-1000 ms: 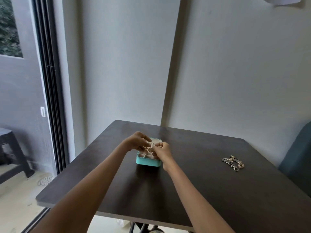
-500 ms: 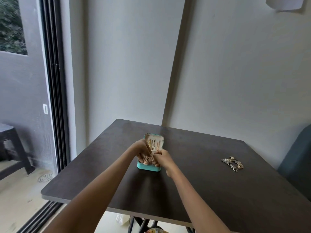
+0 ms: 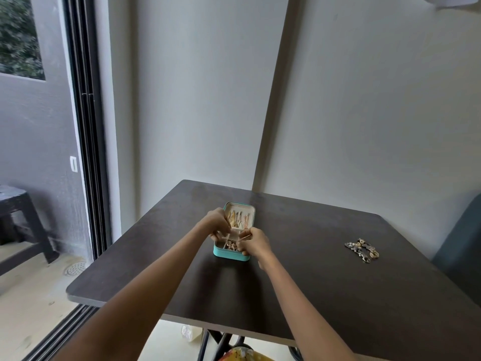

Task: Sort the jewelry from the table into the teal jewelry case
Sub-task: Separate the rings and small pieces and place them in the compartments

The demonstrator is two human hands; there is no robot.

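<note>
A small rectangular teal jewelry case stands open near the middle of a dark brown square wooden table, its lid tilted up at the far side. The pale lining of the lid carries a row of thin gold and rose-coloured dangling pieces; they overlap, so their number cannot be counted. The base is split by pale dividers into several small compartments, and a cluster of gold rings or earrings lies in a near one; the exact count of compartments and of pieces is hidden by the hands. Both hands are over the case. The left hand is at the case's left far corner with its fingers curled down, pinching something fine that is too small to identify. The right hand is at the case's right side, fingers curled, with thumb and forefinger pinching a thin pale strand that runs towards the left hand; whether both hands hold the same piece cannot be told. Well apart to the right, on the bare tabletop, lies one loose heap of mixed gold, silver and dark jewelry, its pieces tangled beyond counting. A dark plastic stool stands at far left beyond a black-framed sliding door.
</note>
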